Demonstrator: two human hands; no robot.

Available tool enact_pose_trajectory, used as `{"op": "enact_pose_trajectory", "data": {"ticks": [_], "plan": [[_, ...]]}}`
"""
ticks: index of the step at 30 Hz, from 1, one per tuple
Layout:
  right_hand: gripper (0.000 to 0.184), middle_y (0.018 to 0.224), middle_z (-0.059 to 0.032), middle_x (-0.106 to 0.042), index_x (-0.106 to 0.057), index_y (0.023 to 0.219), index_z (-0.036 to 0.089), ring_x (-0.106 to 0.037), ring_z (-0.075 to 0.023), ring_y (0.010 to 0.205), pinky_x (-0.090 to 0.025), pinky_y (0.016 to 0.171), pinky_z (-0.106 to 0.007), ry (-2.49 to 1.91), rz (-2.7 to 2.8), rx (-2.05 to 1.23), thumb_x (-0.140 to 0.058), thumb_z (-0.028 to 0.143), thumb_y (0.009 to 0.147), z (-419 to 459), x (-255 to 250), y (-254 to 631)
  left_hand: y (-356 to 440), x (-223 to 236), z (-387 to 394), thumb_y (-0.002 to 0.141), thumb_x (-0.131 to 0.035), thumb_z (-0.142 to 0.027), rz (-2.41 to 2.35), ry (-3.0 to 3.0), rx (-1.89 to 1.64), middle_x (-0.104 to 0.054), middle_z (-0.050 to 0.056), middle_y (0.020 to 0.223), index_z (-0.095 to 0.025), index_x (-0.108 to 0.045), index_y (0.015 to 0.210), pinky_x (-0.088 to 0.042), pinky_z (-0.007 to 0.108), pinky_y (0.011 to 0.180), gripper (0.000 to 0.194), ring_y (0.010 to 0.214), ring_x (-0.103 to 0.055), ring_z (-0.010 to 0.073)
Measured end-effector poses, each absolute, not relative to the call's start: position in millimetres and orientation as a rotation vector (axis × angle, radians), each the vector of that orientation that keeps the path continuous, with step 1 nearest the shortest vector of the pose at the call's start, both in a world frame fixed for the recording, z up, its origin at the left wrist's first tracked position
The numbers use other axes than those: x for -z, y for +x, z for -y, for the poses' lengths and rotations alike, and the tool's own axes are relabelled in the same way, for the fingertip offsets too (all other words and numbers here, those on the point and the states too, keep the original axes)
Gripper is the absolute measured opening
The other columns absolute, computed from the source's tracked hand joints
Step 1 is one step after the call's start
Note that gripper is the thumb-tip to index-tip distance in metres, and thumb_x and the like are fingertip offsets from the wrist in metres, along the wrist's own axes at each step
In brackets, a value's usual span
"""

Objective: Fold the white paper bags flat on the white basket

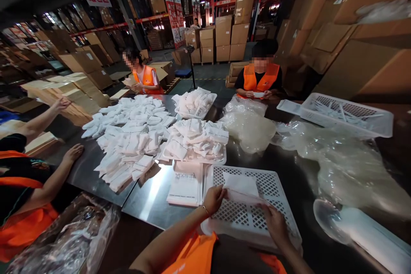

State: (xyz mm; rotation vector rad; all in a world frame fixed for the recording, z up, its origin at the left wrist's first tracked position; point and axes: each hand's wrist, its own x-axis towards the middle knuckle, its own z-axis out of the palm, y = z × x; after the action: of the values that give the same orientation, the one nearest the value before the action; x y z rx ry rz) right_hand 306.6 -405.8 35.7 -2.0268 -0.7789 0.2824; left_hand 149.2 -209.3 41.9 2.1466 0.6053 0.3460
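My left hand (213, 199) pinches the left edge of a flat white packet (240, 188) that lies over a white perforated plastic tray (276, 188). My right hand (272, 218) grips the packet's right end, fingers closed on it. A stack of flat white bags (184, 186) lies just left of the tray on the steel table (150, 197).
Piles of folded white items (135, 137) and a full tray (195, 141) cover the table's middle. Clear plastic bags (340, 158) spread at right, beside another white tray (349, 113). Two people in orange vests sit opposite; a co-worker's arms (61, 162) reach in at left. Cardboard boxes surround us.
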Motion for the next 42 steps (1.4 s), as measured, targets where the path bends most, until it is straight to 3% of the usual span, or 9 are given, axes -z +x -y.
{"op": "enact_pose_trajectory", "data": {"ticks": [5,14,21,26,29,31,35,39,42], "plan": [[0.071,0.05,-0.0077,-0.06,-0.06,0.061,0.022,-0.055,-0.0209,0.046,-0.041,0.049,-0.032,-2.217,0.595,-0.164,-0.02,0.079,0.078,388,-37,301,163,-35,220,0.099,-0.013,-0.046,-0.854,2.142,-0.35,-0.063,0.005,0.068,-0.019,-0.055,0.072,-0.039,0.026,0.06,0.057,0.063,-0.057,0.0163],[0.064,0.067,-0.0156,-0.068,-0.066,0.07,0.02,-0.059,-0.0252,0.057,-0.034,0.056,-0.033,-2.375,0.657,-0.118,-0.02,0.062,0.083,377,-22,313,171,-45,221,0.101,-0.027,-0.03,-1.058,2.323,-0.155,-0.07,0.007,0.083,-0.018,-0.063,0.088,-0.039,0.026,0.063,0.041,0.076,-0.065,0.0188],[0.046,0.064,-0.0121,-0.067,-0.061,0.065,0.021,-0.061,-0.0231,0.061,-0.031,0.057,-0.031,-2.482,0.79,-0.207,-0.03,0.047,0.087,369,-24,323,174,-77,219,0.096,-0.035,-0.018,-1.146,2.541,0.028,-0.07,0.017,0.077,-0.009,-0.069,0.088,-0.049,0.034,0.063,0.036,0.073,-0.069,0.0273],[0.037,0.066,-0.01,-0.068,-0.063,0.069,0.019,-0.064,-0.0239,0.065,-0.036,0.057,-0.03,-2.588,0.847,-0.264,-0.039,0.039,0.089,370,-38,325,190,-90,232,0.094,-0.032,-0.009,-0.833,2.829,-0.159,-0.058,0.021,0.129,-0.012,-0.051,0.134,-0.046,0.049,0.097,0.044,0.122,-0.054,0.0297],[0.035,0.087,-0.0158,-0.07,-0.066,0.098,0.013,-0.066,-0.029,0.077,-0.044,0.062,-0.034,-2.67,0.907,-0.082,-0.038,0.033,0.091,363,-52,314,201,-74,239,0.097,-0.036,-0.021,-0.299,2.999,-0.295,-0.044,0.014,0.146,-0.016,-0.047,0.138,-0.035,0.055,0.11,0.043,0.137,-0.037,0.0291],[0.042,0.115,-0.0191,-0.064,-0.058,0.122,0.013,-0.063,-0.0318,0.102,-0.049,0.08,-0.041,-2.613,1.118,0.232,-0.031,0.022,0.091,354,-55,302,205,-58,240,0.098,-0.033,-0.023,-0.211,2.975,-0.325,-0.04,0.014,0.149,-0.015,-0.04,0.143,-0.031,0.059,0.112,0.046,0.14,-0.033,0.0296],[0.053,0.134,-0.0169,-0.056,-0.054,0.129,0.013,-0.05,-0.0302,0.126,-0.041,0.104,-0.051,-2.255,1.481,0.475,-0.025,0.009,0.085,333,-32,281,202,-31,235,0.096,-0.033,-0.021,-0.265,2.754,-0.326,-0.033,0.012,0.153,-0.015,-0.026,0.15,-0.02,0.059,0.117,0.055,0.145,-0.022,0.0272],[0.051,0.136,-0.0264,-0.05,-0.056,0.125,0.001,-0.042,-0.0387,0.132,-0.036,0.106,-0.06,-2.242,1.049,0.227,-0.03,0.021,0.086,336,0,294,194,-13,230,0.092,-0.03,-0.016,-0.518,2.443,-0.322,-0.028,0.019,0.153,-0.006,-0.031,0.146,-0.023,0.055,0.118,0.055,0.145,-0.02,0.0281],[0.058,0.127,-0.0263,-0.058,-0.057,0.124,0.002,-0.054,-0.0371,0.12,-0.046,0.099,-0.054,-2.166,0.76,-0.022,-0.037,0.038,0.083,345,6,318,195,-11,227,0.091,-0.034,-0.02,-0.602,2.23,-0.366,-0.028,0.02,0.153,-0.006,-0.032,0.145,-0.021,0.053,0.118,0.056,0.145,-0.021,0.0279]]}}
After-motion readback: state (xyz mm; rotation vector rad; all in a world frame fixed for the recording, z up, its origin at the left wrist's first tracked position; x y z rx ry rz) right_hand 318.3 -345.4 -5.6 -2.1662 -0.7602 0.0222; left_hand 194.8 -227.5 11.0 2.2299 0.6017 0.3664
